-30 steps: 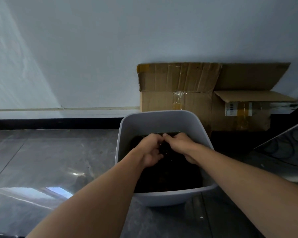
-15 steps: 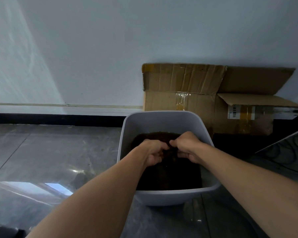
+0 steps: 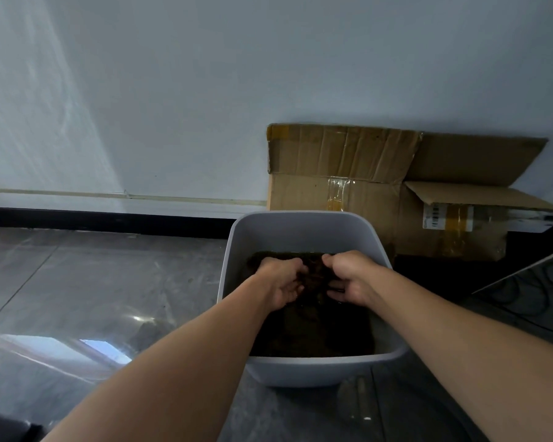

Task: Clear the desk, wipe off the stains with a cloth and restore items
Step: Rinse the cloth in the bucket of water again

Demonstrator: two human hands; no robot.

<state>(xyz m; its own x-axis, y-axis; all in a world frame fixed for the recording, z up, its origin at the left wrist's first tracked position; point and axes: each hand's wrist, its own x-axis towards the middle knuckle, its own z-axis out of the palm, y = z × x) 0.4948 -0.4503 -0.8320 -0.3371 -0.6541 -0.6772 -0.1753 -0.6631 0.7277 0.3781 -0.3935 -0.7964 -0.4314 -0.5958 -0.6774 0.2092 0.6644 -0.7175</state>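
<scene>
A white plastic basin (image 3: 303, 231) stands on the grey floor, filled with dark water. Both my hands reach down into it. My left hand (image 3: 281, 282) and my right hand (image 3: 351, 279) each grip a dark wet cloth (image 3: 316, 275) bunched between them at the water's surface. The cloth is almost the same colour as the water, so its outline is hard to make out. My fingertips are partly hidden under the cloth and the water.
A flattened cardboard box (image 3: 380, 183) leans against the white wall just behind the basin. Black cables (image 3: 530, 288) lie on the floor at the right, under a dark slanted edge. The glossy floor (image 3: 93, 291) stretches away to the left.
My hands have moved slightly apart while kneading the cloth, the fingers spreading wider. The view has shifted a little to the right and down.
</scene>
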